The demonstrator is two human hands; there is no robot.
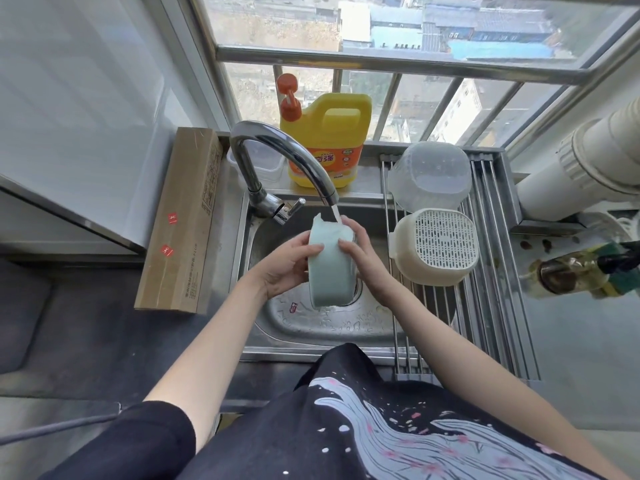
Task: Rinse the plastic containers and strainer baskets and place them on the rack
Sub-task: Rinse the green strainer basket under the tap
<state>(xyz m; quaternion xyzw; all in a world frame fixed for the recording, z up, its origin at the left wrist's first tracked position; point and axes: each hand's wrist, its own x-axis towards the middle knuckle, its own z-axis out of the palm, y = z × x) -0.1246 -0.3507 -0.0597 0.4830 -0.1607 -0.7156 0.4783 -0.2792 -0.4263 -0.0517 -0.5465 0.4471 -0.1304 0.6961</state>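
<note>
Two hands' grip closed on green container (pixel 330 268), left hand (pixel 289 268), right hand (pixel 363 258), under faucet (pixel 277 161) stream

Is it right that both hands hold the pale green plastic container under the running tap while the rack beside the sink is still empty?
No. In the head view the rack already holds a clear plastic container and a cream strainer basket. Both hands, left and right, do hold the pale green plastic container under the tap.
</note>
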